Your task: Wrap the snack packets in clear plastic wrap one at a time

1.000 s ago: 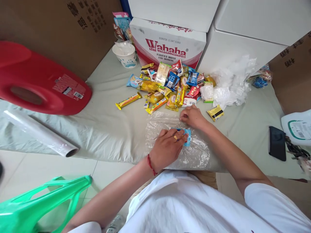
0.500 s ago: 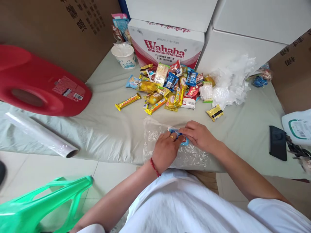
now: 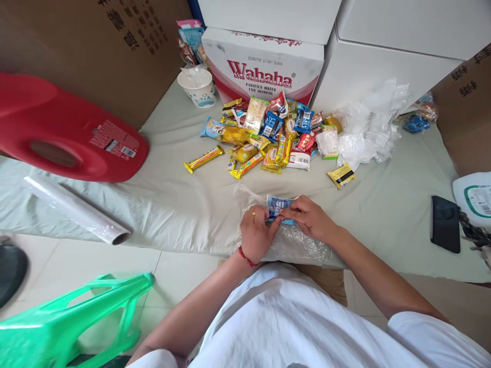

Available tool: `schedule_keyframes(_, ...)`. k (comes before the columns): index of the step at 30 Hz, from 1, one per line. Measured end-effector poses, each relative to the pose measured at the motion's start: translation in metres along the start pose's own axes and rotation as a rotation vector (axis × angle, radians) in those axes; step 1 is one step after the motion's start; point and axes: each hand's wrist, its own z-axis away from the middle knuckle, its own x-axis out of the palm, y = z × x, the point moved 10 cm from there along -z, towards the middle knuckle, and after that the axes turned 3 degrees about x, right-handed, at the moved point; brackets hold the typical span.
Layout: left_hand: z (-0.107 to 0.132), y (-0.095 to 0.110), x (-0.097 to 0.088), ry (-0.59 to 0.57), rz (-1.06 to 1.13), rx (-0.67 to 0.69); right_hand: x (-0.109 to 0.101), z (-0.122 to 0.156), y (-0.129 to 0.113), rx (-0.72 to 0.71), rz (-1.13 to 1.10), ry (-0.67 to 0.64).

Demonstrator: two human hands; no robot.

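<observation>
A small blue snack packet (image 3: 276, 204) lies over a sheet of clear plastic wrap (image 3: 295, 244) at the table's front edge. My left hand (image 3: 257, 230) grips the packet's lower left side, fingers curled and thumb pointing right. From the other side my right hand (image 3: 310, 217) pinches the packet's right part, its fingertips close to my left thumb. Both hands cover part of the packet. Beyond them is a pile of wrapped snacks (image 3: 245, 153), with a yellow snack bar (image 3: 204, 158) to its left and a yellow-and-black packet (image 3: 341, 176) to its right.
Crumpled clear plastic (image 3: 368, 138) sits right of the pile. Behind stand a Wahaha carton (image 3: 264, 66) and a paper cup (image 3: 197, 89). A red jug (image 3: 76, 138) and a plastic-wrap roll (image 3: 76, 209) lie left; a phone (image 3: 445, 225) lies right. A green stool (image 3: 76, 317) stands on the floor.
My left hand has drawn back to the left and curled, so more of the blue packet's front shows. My right hand has stayed at the packet's right side. The view has shifted slightly.
</observation>
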Motion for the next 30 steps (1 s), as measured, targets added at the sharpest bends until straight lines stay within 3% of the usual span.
schedule_keyframes(5, -0.001, -0.008, -0.004, -0.028, 0.017, -0.046, 0.012, 0.002, -0.004, -0.012, 0.067, -0.056)
schedule_keyframes(11, -0.023, 0.007, -0.049, 0.094, -0.088, 0.200, 0.017, 0.005, -0.005, -0.015, 0.071, -0.040)
schedule_keyframes(13, -0.043, 0.001, -0.041, -0.043, -0.159, 0.260, 0.018, 0.005, -0.003, -0.004, 0.065, -0.065)
schedule_keyframes(15, -0.059, -0.010, -0.021, -0.276, -0.154, 0.298, 0.019, 0.006, -0.001, 0.005, 0.069, -0.085)
schedule_keyframes(17, -0.061, -0.019, -0.005, -0.480, -0.088, 0.353, 0.018, 0.006, 0.000, 0.001, 0.068, -0.080)
schedule_keyframes(19, -0.053, -0.023, -0.004, -0.557, -0.039, 0.429, 0.017, 0.007, 0.000, -0.009, 0.068, -0.056)
schedule_keyframes(24, -0.016, -0.029, -0.047, -0.471, -0.096, 0.613, 0.013, 0.009, -0.002, -0.037, 0.070, 0.013)
schedule_keyframes(27, 0.004, -0.038, -0.071, -0.487, -0.150, 0.603, 0.011, 0.008, -0.004, -0.041, 0.072, 0.025)
schedule_keyframes(30, 0.018, -0.029, -0.098, -0.352, -0.183, 0.556, 0.012, 0.006, -0.003, -0.020, 0.056, 0.002)
